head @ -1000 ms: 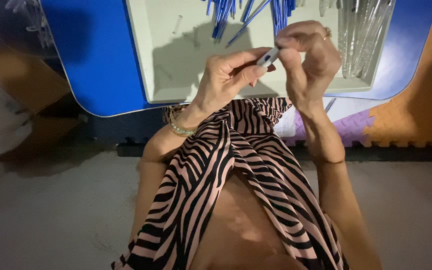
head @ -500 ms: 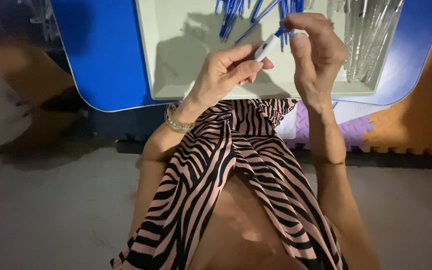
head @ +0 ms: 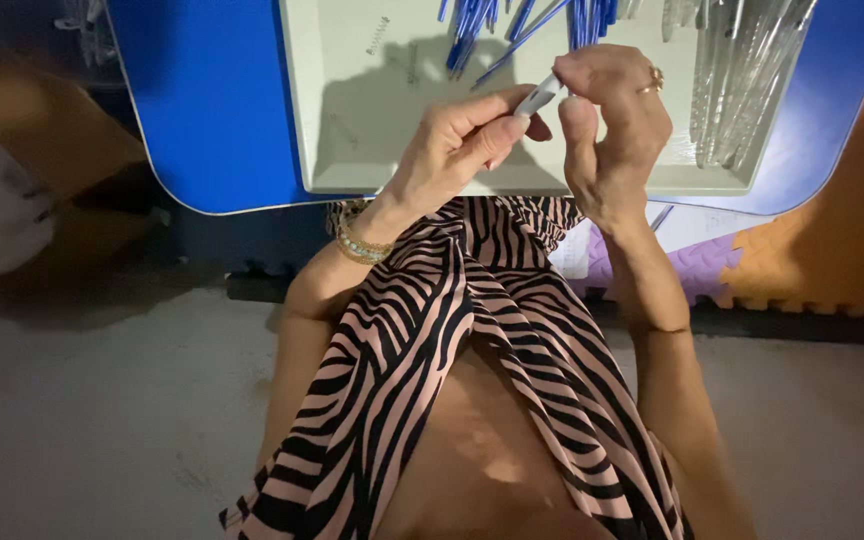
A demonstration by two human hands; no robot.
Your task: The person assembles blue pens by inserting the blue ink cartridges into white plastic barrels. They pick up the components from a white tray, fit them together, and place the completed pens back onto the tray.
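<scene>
Both of my hands meet over a pale green tray (head: 352, 170) on a blue table (head: 212, 110). A thin pen part (head: 537, 97), pale with a dark tip, is pinched between the thumb and fingers of my left hand (head: 462, 140). My right hand (head: 612, 120), with a ring on one finger, grips the other end of the same part. A heap of blue pen parts (head: 512, 25) lies at the tray's far side, just beyond my fingers. Clear pen tubes (head: 742, 70) fill the tray's right end.
A striped pink and black garment (head: 452, 360) covers my lap below the table edge. Purple and orange foam floor mats (head: 752, 270) lie to the right. A grey floor (head: 82, 400) spreads at the left, with a blurred white and brown shape (head: 2, 200) beside the table.
The view has shifted a little, so tray and hands sit slightly lower and to the right. Both hands stay closed on the pen part, working it between the fingertips.
</scene>
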